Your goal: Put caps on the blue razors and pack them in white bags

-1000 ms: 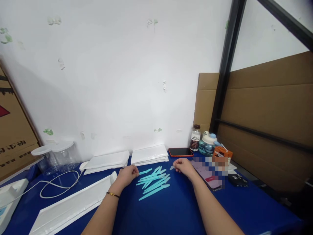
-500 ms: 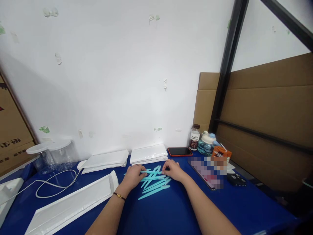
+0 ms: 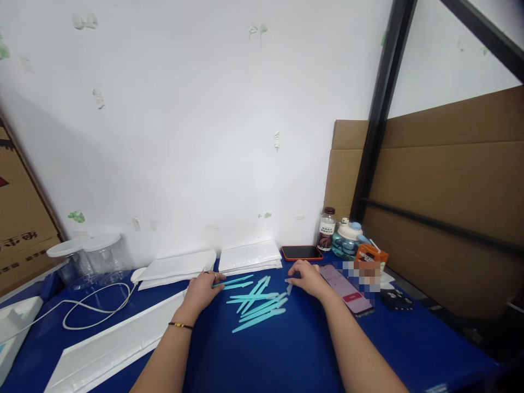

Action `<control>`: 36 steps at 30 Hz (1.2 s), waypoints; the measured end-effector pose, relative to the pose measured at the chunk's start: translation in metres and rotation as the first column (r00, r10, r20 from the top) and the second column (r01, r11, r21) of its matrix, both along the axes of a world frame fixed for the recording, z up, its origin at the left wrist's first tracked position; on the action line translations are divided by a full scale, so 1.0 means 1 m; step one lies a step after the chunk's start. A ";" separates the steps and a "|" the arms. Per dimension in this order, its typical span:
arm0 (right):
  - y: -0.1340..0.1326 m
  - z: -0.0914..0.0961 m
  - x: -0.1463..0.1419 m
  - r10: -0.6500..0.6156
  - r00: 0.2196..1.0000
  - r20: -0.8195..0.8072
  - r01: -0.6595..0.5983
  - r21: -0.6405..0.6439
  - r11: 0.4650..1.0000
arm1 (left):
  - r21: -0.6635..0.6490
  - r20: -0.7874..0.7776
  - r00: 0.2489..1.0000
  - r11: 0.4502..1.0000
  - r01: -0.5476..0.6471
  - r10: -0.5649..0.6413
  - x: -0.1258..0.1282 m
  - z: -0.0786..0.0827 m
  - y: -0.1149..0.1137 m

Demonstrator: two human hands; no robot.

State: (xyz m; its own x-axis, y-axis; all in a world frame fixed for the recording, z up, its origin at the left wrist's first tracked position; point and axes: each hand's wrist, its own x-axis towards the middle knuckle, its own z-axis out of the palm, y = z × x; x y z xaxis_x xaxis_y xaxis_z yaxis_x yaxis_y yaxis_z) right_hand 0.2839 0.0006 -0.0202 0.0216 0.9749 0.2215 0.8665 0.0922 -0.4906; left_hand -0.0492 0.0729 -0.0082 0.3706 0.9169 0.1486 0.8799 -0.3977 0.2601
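Note:
My left hand pinches the end of a slim teal eyebrow razor, whose other end points right. Another teal length lies close alongside it, and I cannot tell whether the fingers hold that too. Between my hands, several more teal eyebrow razors lie in a loose, crossing pile on the blue table. To the right of the pile, my right hand has its fingertips closed on a small translucent cap. My hands are apart.
White packets lie along the wall, and a long white plastic pouch is at left. A red-edged phone, another phone, a bottle and an orange carton stand or lie right. Clear jars and a white cable are left.
My hands have moved apart, the left one leftward with the razor and the right one rightward with the translucent cap. The pile between them is more exposed.

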 end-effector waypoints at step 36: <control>0.003 0.000 -0.007 0.102 0.968 -0.231 -0.118 -0.055 0.992 | 0.003 -0.004 0.998 0.998 0.061 -0.061 0.010 0.009 -0.010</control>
